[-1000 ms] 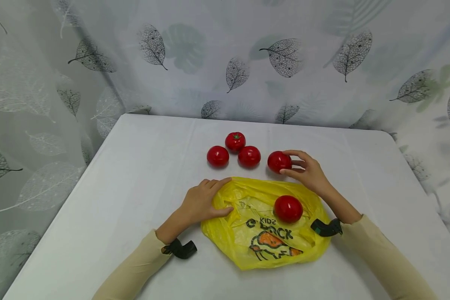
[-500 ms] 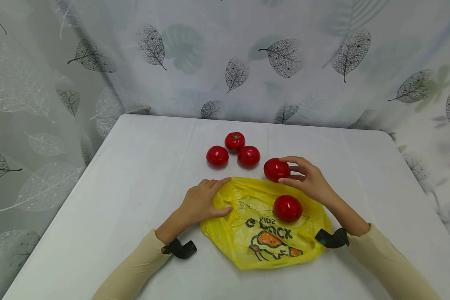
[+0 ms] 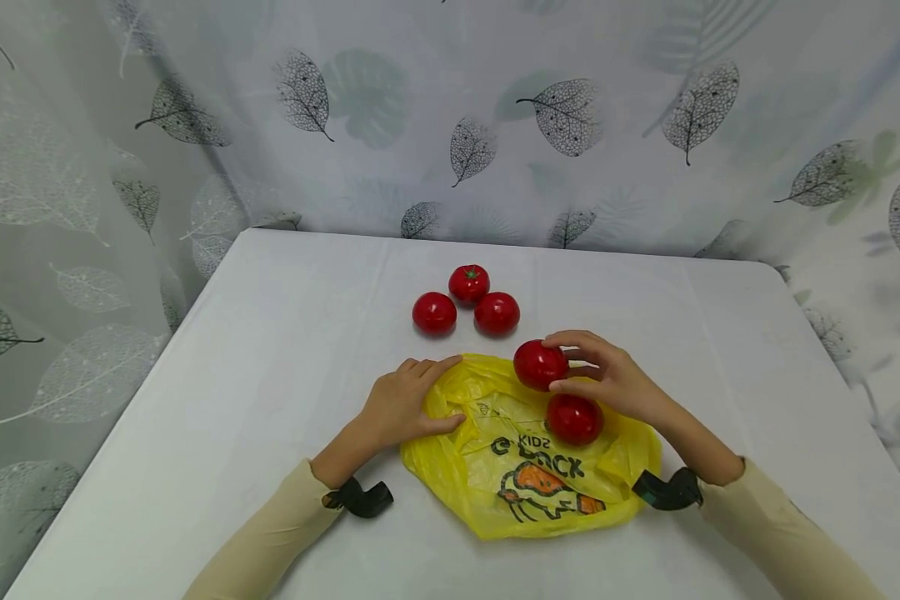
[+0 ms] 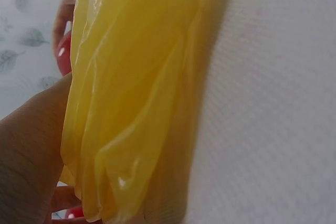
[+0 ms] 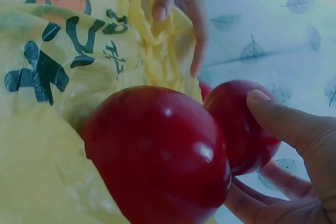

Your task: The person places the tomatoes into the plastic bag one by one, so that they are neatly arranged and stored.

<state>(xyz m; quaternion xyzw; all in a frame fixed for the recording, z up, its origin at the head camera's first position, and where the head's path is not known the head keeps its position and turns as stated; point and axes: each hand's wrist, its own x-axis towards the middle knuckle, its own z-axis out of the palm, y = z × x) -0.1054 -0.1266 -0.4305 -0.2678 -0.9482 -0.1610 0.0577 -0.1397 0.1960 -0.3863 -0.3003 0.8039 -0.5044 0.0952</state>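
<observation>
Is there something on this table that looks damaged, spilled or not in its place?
Nothing stands out. The yellow bag is wrinkled, without visible tears, and the tomatoes show no damage. No spill shows on the white table.

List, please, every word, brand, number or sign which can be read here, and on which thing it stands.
"KIDS" on the yellow bag, with its S reversed.
"CK" ends the larger word below it; creases make the earlier letters uncertain.
Another small mark on the bag is too small to read.
</observation>
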